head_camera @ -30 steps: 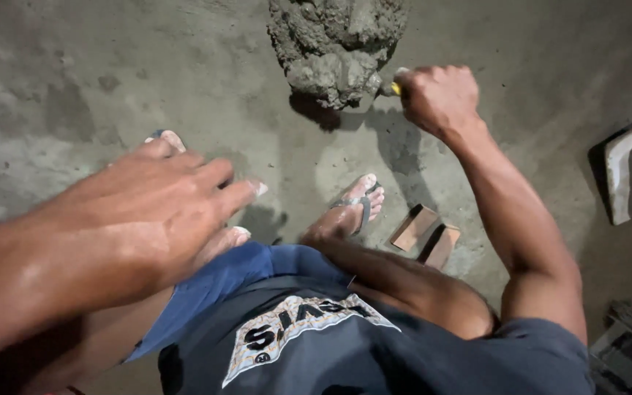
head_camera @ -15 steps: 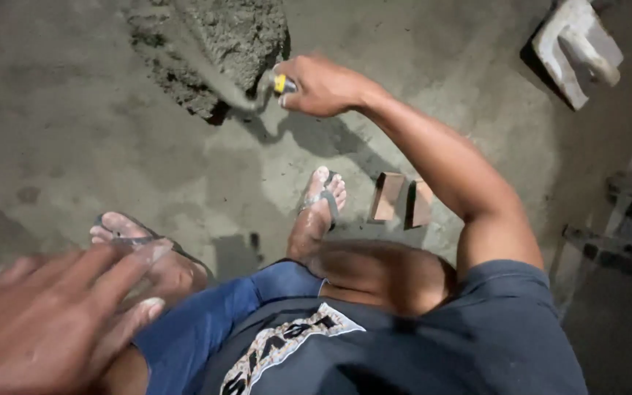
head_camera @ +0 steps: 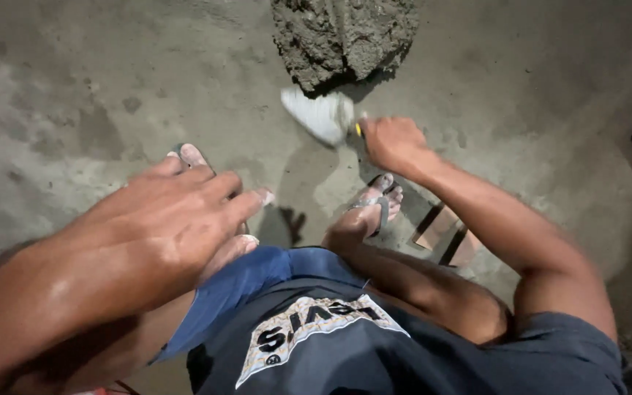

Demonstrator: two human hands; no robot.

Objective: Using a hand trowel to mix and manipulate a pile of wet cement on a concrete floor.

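A: What is the right hand [head_camera: 393, 143] doing?

B: Its grip is closed round the yellow handle of a flat steel trowel [head_camera: 321, 115] with a pale, mortar-smeared blade. The blade sits low over the grey concrete floor [head_camera: 74, 88], just in front of a heap of wet grey mortar [head_camera: 341, 36] lying straight on the floor, in no container.

A: And the left hand [head_camera: 173, 219]?

B: Empty, fingers spread loosely, hovering close to the camera above the knee.

A: Anything nearby?

B: Small reddish brick pieces [head_camera: 444, 238] beside the right foot.
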